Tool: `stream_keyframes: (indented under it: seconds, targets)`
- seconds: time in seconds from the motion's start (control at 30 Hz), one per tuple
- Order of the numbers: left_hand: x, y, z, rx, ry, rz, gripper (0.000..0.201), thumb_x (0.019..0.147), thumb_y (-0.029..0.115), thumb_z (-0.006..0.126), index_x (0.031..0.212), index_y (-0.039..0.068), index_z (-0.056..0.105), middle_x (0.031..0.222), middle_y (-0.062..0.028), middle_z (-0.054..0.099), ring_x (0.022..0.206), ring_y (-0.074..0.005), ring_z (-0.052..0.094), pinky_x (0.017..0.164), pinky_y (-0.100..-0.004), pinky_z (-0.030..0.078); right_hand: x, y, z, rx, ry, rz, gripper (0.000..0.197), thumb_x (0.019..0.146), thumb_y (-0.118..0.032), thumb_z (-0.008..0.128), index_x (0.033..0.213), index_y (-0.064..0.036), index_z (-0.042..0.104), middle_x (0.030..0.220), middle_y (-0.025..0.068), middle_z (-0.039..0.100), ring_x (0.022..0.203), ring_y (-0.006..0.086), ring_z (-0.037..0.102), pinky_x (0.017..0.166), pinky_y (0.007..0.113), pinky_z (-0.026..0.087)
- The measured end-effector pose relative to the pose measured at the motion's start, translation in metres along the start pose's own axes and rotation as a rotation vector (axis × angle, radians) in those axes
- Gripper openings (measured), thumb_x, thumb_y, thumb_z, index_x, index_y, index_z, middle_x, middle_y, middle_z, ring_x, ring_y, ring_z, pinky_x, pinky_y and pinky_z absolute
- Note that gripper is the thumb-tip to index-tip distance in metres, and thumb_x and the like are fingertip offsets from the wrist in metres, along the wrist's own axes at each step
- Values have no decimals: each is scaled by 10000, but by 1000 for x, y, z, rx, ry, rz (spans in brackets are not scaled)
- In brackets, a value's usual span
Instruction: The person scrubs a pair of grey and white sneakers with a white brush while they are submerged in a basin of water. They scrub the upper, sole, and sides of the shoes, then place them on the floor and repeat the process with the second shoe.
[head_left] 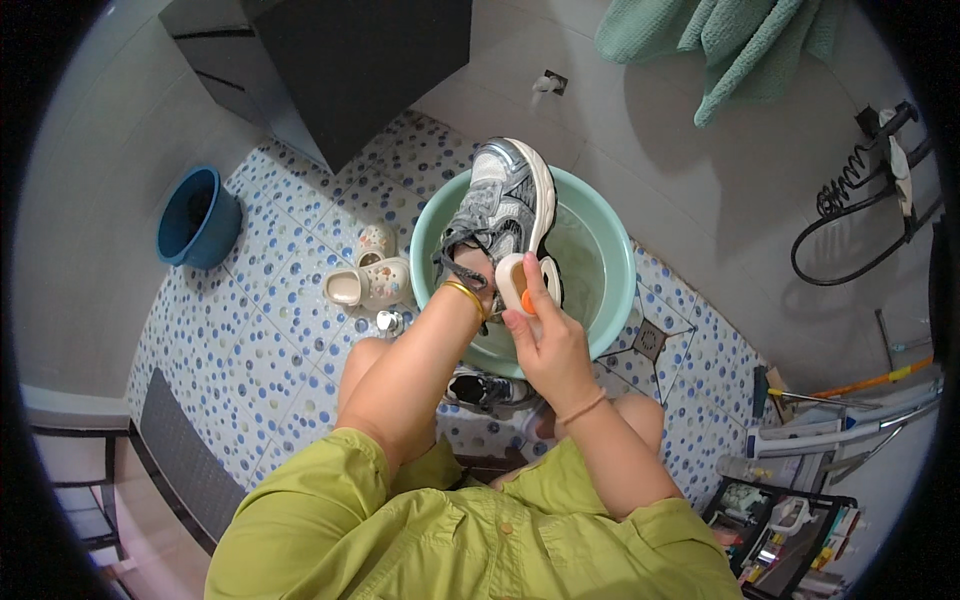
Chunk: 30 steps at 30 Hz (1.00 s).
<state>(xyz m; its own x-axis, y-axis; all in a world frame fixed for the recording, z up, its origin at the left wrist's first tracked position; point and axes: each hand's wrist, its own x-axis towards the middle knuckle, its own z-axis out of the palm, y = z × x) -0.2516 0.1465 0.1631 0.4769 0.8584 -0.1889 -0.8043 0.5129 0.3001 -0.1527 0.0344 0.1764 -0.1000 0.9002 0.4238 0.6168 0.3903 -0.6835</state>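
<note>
A grey and white sneaker is held over a mint-green basin, toe pointing away from me and sole turned to the right. My left hand holds it at the ankle opening, beside the dark laces; most of those fingers are hidden by the shoe. In my right hand is a white scrub brush with an orange button, pressed against the heel side of the sneaker. Water lies in the basin. The mate of the sneaker rests on the floor between my feet and the basin.
Cream clogs sit left of the basin, and a blue bucket is farther left. A dark cabinet juts out ahead. Green towels hang at the upper right. A floor drain and a black rack are on the right.
</note>
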Motion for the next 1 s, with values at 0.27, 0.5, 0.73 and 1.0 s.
stream_keyframes:
  seconds: [0.27,0.5,0.73,1.0]
  targets:
    - [2,-1,1,-47,44,16,413,877,307,404,1205,63,456,1186,-105,504,1068,-248,488,939,-346,376,37,10,2,15,50,185,532,853,-298,518,1320,-120,335,847,230,604,740,382,595,624,397,473]
    - [4,12,-1,-102,61,75,414,877,320,406,1199,66,464,1175,-104,513,1057,-252,496,931,-351,386,16,31,-24,697,-25,459,841,773,40,528,1394,-103,-20,822,40,455,595,66,427,526,172,381]
    - [2,24,0,-151,89,121,415,877,332,408,1193,70,472,1164,-103,522,1046,-256,504,922,-357,395,15,-9,-51,627,-263,552,720,830,-45,509,1391,-84,61,968,121,554,741,119,558,629,241,480]
    - [-6,10,26,-245,257,-39,417,876,345,410,1185,75,482,1151,-102,532,1033,-261,514,913,-363,406,38,-11,1,74,41,136,561,845,-131,499,1349,-84,257,1061,276,527,933,411,542,765,394,453]
